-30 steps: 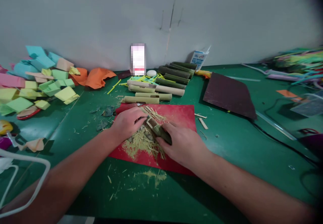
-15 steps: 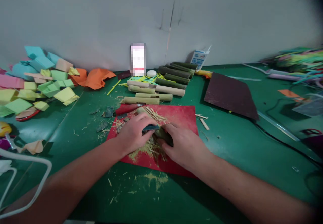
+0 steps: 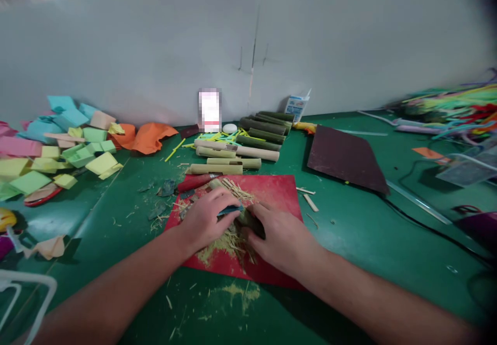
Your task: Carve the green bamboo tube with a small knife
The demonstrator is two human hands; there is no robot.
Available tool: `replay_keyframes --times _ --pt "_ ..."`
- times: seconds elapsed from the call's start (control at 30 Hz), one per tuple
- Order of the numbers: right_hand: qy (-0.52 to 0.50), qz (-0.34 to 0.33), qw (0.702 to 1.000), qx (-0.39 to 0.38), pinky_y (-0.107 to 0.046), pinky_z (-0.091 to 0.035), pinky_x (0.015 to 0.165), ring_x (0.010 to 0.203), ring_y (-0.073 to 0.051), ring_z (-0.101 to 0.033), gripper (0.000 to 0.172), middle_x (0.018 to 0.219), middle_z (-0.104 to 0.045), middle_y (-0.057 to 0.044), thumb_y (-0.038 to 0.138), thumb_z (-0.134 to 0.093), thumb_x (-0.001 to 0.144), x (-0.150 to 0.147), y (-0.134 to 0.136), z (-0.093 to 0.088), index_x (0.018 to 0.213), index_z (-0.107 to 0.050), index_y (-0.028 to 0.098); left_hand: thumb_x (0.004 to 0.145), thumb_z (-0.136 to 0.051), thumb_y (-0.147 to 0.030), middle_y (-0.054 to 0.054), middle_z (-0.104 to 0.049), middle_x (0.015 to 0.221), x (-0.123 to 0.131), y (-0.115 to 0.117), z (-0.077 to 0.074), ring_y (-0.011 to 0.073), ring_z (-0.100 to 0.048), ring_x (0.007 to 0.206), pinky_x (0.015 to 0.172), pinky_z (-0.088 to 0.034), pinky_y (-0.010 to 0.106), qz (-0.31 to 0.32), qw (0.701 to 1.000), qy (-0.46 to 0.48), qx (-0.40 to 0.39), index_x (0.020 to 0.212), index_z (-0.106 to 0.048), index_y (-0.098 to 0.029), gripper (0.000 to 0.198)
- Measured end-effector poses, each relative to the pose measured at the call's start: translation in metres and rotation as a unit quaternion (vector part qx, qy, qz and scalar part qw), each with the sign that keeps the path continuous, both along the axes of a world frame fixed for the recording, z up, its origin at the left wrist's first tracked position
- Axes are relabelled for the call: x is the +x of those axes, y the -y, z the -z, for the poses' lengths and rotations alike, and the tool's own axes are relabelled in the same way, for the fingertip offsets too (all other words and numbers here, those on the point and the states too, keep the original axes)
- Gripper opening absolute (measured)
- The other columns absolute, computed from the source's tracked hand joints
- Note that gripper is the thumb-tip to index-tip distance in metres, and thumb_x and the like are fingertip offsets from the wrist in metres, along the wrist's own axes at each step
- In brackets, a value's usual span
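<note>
My left hand (image 3: 207, 213) is closed on a small dark blue-grey piece of sandpaper (image 3: 230, 210), pinched between thumb and fingers. Its edge meets the end of a short green bamboo tube (image 3: 252, 223), which my right hand (image 3: 285, 236) wraps around. Most of the tube is hidden under the fingers. Both hands are over a red sheet (image 3: 277, 189) strewn with pale shavings (image 3: 235, 244) and dust. Just beyond my left hand, a red-handled tool (image 3: 196, 182) lies across the sheet's far edge; its working end is partly covered by bamboo slivers.
Several cut bamboo tubes (image 3: 258, 153) lie in a row behind the sheet. A lit phone (image 3: 210, 111) leans on the wall. Folded coloured papers (image 3: 83, 145) pile up at left, a dark brown board (image 3: 345, 158) rests at right, and torn dark scraps (image 3: 166, 187) are beside the sheet.
The whole scene sits slightly lower in view as the head camera tilted up. My hands keep their grips, with the sandpaper turned slightly against the tube's end.
</note>
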State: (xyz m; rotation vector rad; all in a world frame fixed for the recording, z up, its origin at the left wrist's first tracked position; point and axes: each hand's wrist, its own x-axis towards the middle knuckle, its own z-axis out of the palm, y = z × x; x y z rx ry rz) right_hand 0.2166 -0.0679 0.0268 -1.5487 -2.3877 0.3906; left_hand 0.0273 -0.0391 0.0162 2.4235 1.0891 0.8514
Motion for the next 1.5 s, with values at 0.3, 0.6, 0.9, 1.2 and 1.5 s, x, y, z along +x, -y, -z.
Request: replay_keyframes --times 0.3,0.6,0.9,1.2,1.5 --pt "0.013 0.000 1.000 0.003 -0.027 -0.028 0.055 0.068 -0.015 -0.055 0.012 0.085 -0.060 -0.003 0.028 -0.050 0.079 0.000 0.000 0.001 0.087 -0.053 0.019 0.084 -0.057 -0.022 0.006 -0.062 0.095 0.001 0.003 0.003 0.0168 -0.058 0.090 0.083 -0.048 0.031 0.003 1.000 0.014 0.027 0.096 -0.061 -0.019 0.013" --pt "0.005 0.004 1.000 -0.001 -0.027 -0.027 0.054 0.066 -0.014 -0.053 0.012 0.082 -0.059 -0.002 0.029 -0.051 0.079 -0.001 0.000 0.001 0.084 -0.052 0.019 0.087 -0.053 -0.022 0.006 -0.059 0.088 0.005 0.008 0.004 0.0150 -0.058 0.080 0.073 -0.049 0.029 0.000 0.999 -0.007 0.044 0.093 -0.064 -0.017 0.013" --pt "0.008 0.025 1.000 -0.015 -0.027 -0.027 0.054 0.065 -0.014 -0.052 0.012 0.078 -0.058 -0.001 0.031 -0.056 0.075 -0.002 0.001 0.002 0.080 -0.053 0.019 0.089 -0.045 -0.019 0.005 -0.055 0.079 0.006 0.005 0.004 0.0148 -0.053 0.075 0.068 -0.043 0.028 -0.010 0.997 -0.055 0.060 0.080 -0.061 -0.015 0.020" --pt "0.004 0.027 0.999 -0.017 -0.027 -0.027 0.052 0.064 -0.013 -0.051 0.014 0.078 -0.059 -0.001 0.033 -0.056 0.077 -0.002 0.000 0.002 0.080 -0.053 0.019 0.084 -0.056 -0.020 0.006 -0.059 0.089 0.002 0.008 0.001 0.0144 -0.058 0.084 0.076 -0.048 0.028 -0.042 0.995 0.026 0.084 0.094 -0.062 -0.018 0.012" --pt "0.002 0.018 1.000 -0.011 -0.027 -0.026 0.052 0.064 -0.013 -0.051 0.015 0.080 -0.059 -0.001 0.034 -0.055 0.078 0.000 -0.002 0.003 0.083 -0.053 0.020 0.081 -0.060 -0.021 0.003 -0.065 0.091 0.002 0.013 -0.004 0.0151 -0.061 0.083 0.077 -0.052 0.031 -0.095 0.984 0.129 -0.073 0.098 -0.064 -0.020 0.017"
